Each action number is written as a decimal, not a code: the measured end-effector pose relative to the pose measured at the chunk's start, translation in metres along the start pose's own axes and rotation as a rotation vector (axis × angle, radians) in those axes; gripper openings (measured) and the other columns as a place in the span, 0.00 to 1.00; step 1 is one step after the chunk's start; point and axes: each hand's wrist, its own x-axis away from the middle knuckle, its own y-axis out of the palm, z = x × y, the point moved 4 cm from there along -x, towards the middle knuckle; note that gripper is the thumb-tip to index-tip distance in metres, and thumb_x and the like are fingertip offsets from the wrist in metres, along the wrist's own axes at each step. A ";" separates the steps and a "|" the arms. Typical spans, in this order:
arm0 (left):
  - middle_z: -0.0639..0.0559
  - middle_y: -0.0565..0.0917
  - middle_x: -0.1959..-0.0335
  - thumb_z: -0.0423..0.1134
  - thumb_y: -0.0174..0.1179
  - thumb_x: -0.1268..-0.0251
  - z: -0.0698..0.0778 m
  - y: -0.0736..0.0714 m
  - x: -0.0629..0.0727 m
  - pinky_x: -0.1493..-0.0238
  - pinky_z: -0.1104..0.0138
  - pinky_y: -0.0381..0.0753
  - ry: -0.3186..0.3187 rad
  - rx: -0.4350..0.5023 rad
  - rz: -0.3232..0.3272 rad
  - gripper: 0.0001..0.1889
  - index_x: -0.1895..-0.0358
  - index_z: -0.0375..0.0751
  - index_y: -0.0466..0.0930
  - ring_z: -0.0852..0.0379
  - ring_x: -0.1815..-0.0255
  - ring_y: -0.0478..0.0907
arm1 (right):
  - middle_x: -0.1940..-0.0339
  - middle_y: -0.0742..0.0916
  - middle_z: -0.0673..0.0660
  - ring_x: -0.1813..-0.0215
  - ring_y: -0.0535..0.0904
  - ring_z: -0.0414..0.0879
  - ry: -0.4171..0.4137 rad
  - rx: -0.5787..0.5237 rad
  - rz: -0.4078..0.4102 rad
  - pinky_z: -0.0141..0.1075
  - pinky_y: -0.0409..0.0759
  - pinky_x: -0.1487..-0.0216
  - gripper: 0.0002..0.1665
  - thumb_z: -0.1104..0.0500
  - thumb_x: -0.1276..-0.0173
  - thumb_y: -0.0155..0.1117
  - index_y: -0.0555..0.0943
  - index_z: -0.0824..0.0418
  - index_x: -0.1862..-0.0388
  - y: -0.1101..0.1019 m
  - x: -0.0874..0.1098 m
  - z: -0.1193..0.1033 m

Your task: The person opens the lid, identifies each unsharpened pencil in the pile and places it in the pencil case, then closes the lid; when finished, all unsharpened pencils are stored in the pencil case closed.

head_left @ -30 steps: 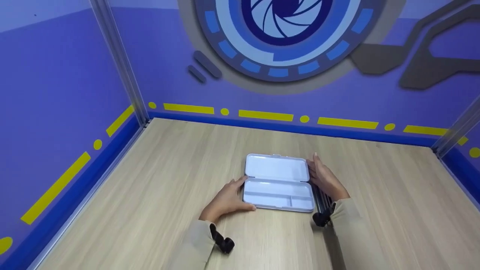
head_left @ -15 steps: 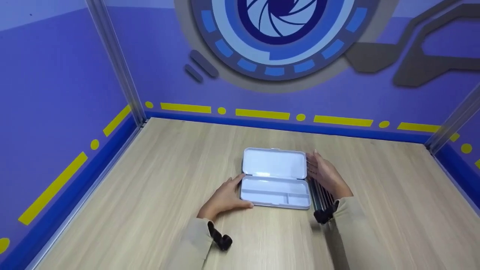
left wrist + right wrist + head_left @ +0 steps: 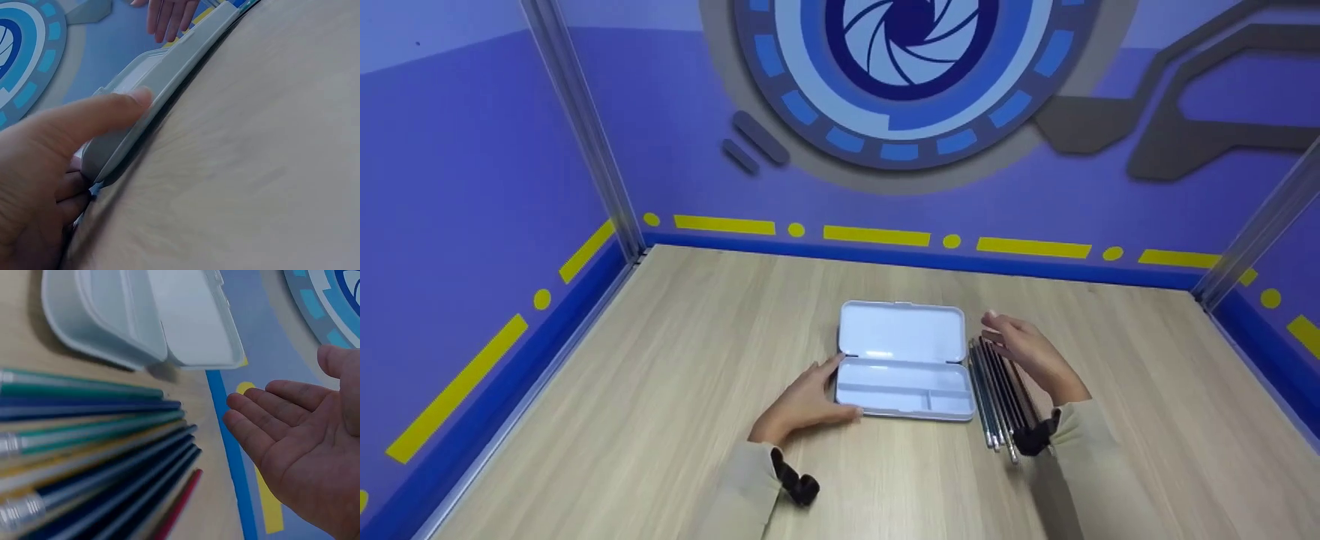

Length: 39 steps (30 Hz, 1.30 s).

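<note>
A white hinged box (image 3: 901,330) lies on the table with its lid folded back, showing shallow bare compartments. My left hand (image 3: 802,405) holds the box's near left corner. In the left wrist view, the thumb presses the front wall of the box (image 3: 169,73), while the other fingers bend round the left end, partly hidden. Beside the box on the right lie several slim coloured rods (image 3: 994,397) with silver metal bands, like pencils or paintbrushes. My right hand (image 3: 1039,360) is over their far end, fingers stretched out. The right wrist view shows its bare palm, apart from the rods (image 3: 95,408).
The wood-grain table (image 3: 720,322) is bounded by a blue-purple back wall (image 3: 675,135) and a left side wall (image 3: 450,210). Metal posts stand at the corners. A black wrist mount (image 3: 802,487) sits below the left hand and another (image 3: 1035,439) overlaps the rods.
My right hand has drawn away from the box's right side, outward to the right, and more of the rods shows. My left hand keeps its hold. The head view has shifted slightly.
</note>
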 end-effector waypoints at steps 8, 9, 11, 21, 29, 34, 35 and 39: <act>0.43 0.60 0.25 0.59 0.71 0.55 -0.001 0.000 0.000 0.29 0.40 0.54 0.000 -0.004 -0.001 0.53 0.24 0.48 0.54 0.32 0.24 0.48 | 0.26 0.62 0.73 0.26 0.59 0.65 -0.015 0.096 0.028 0.53 0.59 0.27 0.46 0.38 0.25 0.44 0.53 0.72 0.26 -0.023 0.017 0.014; 0.42 0.60 0.25 0.59 0.71 0.55 0.000 -0.001 0.000 0.29 0.40 0.54 -0.003 -0.007 -0.001 0.53 0.24 0.48 0.54 0.32 0.24 0.48 | 0.27 0.63 0.73 0.26 0.60 0.65 -0.017 0.112 0.030 0.53 0.60 0.28 0.46 0.38 0.25 0.45 0.54 0.72 0.26 -0.025 0.018 0.016; 0.42 0.60 0.25 0.59 0.72 0.55 -0.001 0.000 0.002 0.29 0.40 0.54 -0.012 -0.007 -0.001 0.54 0.24 0.48 0.54 0.32 0.24 0.48 | 0.28 0.65 0.73 0.28 0.63 0.65 -0.010 0.156 0.032 0.54 0.63 0.29 0.45 0.39 0.26 0.47 0.56 0.72 0.26 -0.027 0.022 0.021; 0.42 0.60 0.25 0.58 0.73 0.57 0.000 0.001 0.002 0.28 0.41 0.53 -0.026 -0.003 0.004 0.54 0.24 0.48 0.55 0.33 0.24 0.46 | 0.38 0.77 0.72 0.43 0.78 0.59 -0.019 0.343 0.047 0.50 0.79 0.43 0.38 0.46 0.28 0.56 0.65 0.71 0.31 -0.035 0.040 0.035; 0.42 0.59 0.25 0.57 0.74 0.57 0.000 -0.002 0.002 0.28 0.42 0.54 -0.041 0.018 0.008 0.54 0.25 0.50 0.56 0.33 0.24 0.47 | 0.49 0.83 0.70 0.55 0.83 0.51 0.005 0.396 0.002 0.46 0.83 0.53 0.35 0.52 0.32 0.62 0.69 0.74 0.35 -0.034 0.048 0.042; 0.38 0.58 0.25 0.58 0.74 0.57 -0.001 0.000 0.001 0.28 0.42 0.55 -0.038 0.008 0.003 0.54 0.25 0.50 0.56 0.32 0.24 0.48 | 0.55 0.84 0.67 0.61 0.82 0.47 0.062 0.433 -0.008 0.43 0.82 0.59 0.33 0.54 0.35 0.66 0.72 0.74 0.38 -0.033 0.052 0.045; 0.37 0.58 0.25 0.58 0.74 0.57 0.000 0.000 0.001 0.28 0.41 0.55 -0.037 0.004 0.002 0.54 0.25 0.50 0.56 0.32 0.24 0.48 | 0.55 0.84 0.66 0.61 0.81 0.47 0.074 0.433 -0.008 0.42 0.81 0.60 0.33 0.55 0.36 0.66 0.72 0.73 0.38 -0.033 0.053 0.046; 0.35 0.57 0.26 0.58 0.74 0.57 0.000 0.000 0.001 0.29 0.41 0.55 -0.042 0.001 0.001 0.54 0.25 0.50 0.56 0.33 0.24 0.49 | 0.58 0.85 0.64 0.64 0.80 0.45 0.096 0.428 -0.022 0.39 0.81 0.62 0.35 0.54 0.39 0.69 0.73 0.73 0.39 -0.034 0.055 0.048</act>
